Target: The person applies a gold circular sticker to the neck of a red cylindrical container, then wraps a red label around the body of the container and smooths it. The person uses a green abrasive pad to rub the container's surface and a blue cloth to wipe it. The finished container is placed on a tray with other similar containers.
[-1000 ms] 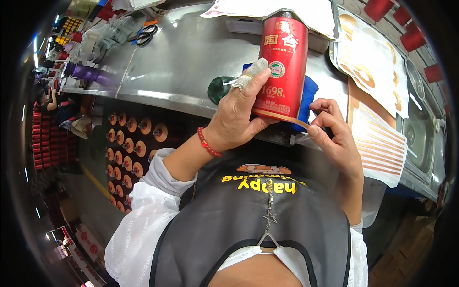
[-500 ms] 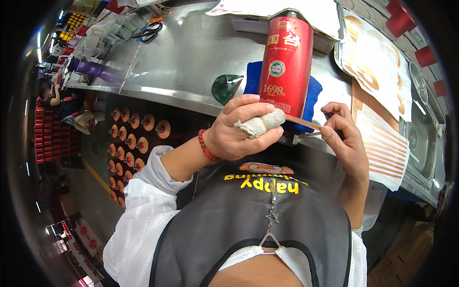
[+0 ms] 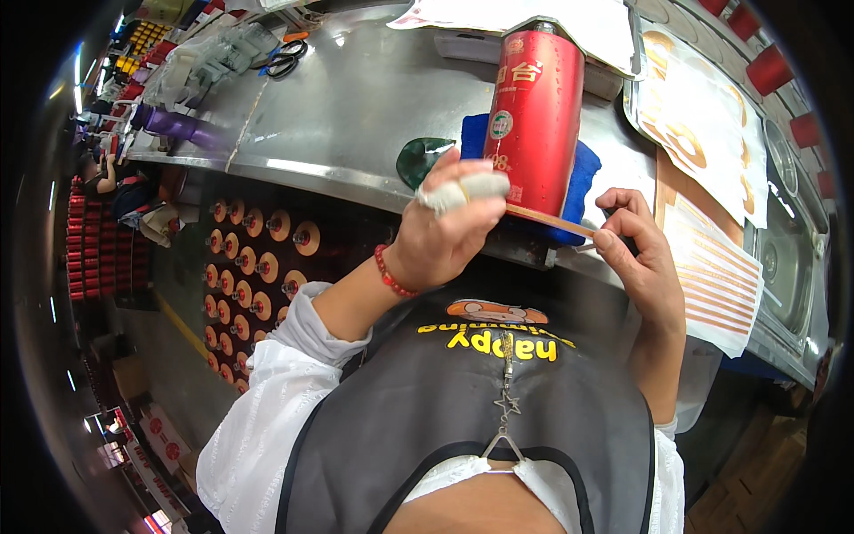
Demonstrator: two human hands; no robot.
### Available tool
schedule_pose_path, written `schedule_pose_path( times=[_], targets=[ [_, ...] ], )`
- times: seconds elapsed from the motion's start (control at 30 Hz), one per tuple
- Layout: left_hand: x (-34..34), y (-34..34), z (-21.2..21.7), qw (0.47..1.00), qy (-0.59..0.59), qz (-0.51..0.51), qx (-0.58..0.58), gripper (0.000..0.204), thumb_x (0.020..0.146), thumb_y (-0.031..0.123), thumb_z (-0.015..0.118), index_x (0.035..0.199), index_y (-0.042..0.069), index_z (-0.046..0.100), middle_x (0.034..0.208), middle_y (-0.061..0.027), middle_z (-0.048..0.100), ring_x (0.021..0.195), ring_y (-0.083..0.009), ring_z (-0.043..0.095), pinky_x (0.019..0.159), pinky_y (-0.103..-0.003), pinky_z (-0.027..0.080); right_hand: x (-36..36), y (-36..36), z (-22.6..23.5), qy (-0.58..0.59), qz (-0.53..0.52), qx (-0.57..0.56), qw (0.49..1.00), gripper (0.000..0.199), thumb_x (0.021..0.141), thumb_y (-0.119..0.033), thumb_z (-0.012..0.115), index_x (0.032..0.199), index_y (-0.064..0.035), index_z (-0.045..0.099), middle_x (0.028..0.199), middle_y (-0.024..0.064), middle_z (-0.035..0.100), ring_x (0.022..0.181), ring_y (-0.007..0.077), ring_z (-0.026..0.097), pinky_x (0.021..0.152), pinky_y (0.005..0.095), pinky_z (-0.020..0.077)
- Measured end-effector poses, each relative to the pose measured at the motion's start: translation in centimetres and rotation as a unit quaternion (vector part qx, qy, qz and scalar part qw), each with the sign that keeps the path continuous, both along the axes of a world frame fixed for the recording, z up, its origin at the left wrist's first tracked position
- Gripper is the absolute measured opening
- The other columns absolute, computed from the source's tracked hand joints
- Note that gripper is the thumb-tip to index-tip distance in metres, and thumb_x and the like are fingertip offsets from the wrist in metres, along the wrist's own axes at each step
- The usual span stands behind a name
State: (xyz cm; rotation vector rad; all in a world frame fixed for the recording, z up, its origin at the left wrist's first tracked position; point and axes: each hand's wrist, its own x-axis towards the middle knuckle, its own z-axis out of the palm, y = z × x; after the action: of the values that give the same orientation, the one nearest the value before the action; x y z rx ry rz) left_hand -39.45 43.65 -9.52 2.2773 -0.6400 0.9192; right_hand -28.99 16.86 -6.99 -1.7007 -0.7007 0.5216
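Observation:
A red bottle point(image 3: 543, 116) with gold lettering rests on a folded blue cloth point(image 3: 583, 182), its base toward me. Along the base edge runs a thin gold-brown strip point(image 3: 556, 221). Its right end is pinched between the thumb and finger of my right hand point(image 3: 642, 254). My left hand point(image 3: 449, 227), partly blurred, grips a small white cloth roll point(image 3: 464, 190) at the strip's left end, against the bottle's lower left. Whether a finger is inside the roll I cannot tell. A dark green curved piece point(image 3: 422, 162) lies just beyond my left hand.
Gold strips on a white backing sheet point(image 3: 712, 285) lie at the right, below a tray point(image 3: 633, 98) bearing sheets of gold decals. Black-handled scissors point(image 3: 285, 60) and a purple bottle point(image 3: 169, 123) are on the metal bench point(image 3: 356, 89). Several bottles point(image 3: 278, 224) stand below its edge.
The bottle has turned, its lettering shifting left. My left hand with the cloth roll has moved left and slightly up; more strip shows against the base. My right hand has barely moved.

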Motion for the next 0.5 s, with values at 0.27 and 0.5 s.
schedule_pose_path(
  times=[0.27, 0.5],
  targets=[
    [0.4, -1.4, 2.1, 0.984, -0.073, -0.003, 0.163, 0.026, 0.081, 0.006, 0.074, 0.104, 0.019, 0.069, 0.102, -0.0074, 0.074, 0.117, -0.0242, 0.063, 0.124, -0.051, 0.014, 0.1, -0.2, -0.3, 0.015, -0.009, 0.004, 1.0, 0.022, 0.092, -0.018, 0.069, 0.082, -0.0008, 0.059, 0.115, 0.0098, 0.049, 0.108, 0.0191, 0.047, 0.096, 0.0298, 0.0363],
    [2.1, -1.6, 1.2, 0.999, 0.024, 0.006, 0.023, 0.052, 0.082, 0.005, 0.078, 0.128, 0.01, 0.053, 0.126, -0.0155, 0.064, 0.123, -0.0369, 0.06, 0.12, -0.055, 0.021, 0.1, 0.4, 0.0, 0.021, -0.001, 0.006, 1.0, 0.023, 0.092, -0.019, 0.069, 0.082, -0.0007, 0.059, 0.115, 0.0097, 0.049, 0.11, 0.0199, 0.047, 0.098, 0.0308, 0.0362]
  ],
)
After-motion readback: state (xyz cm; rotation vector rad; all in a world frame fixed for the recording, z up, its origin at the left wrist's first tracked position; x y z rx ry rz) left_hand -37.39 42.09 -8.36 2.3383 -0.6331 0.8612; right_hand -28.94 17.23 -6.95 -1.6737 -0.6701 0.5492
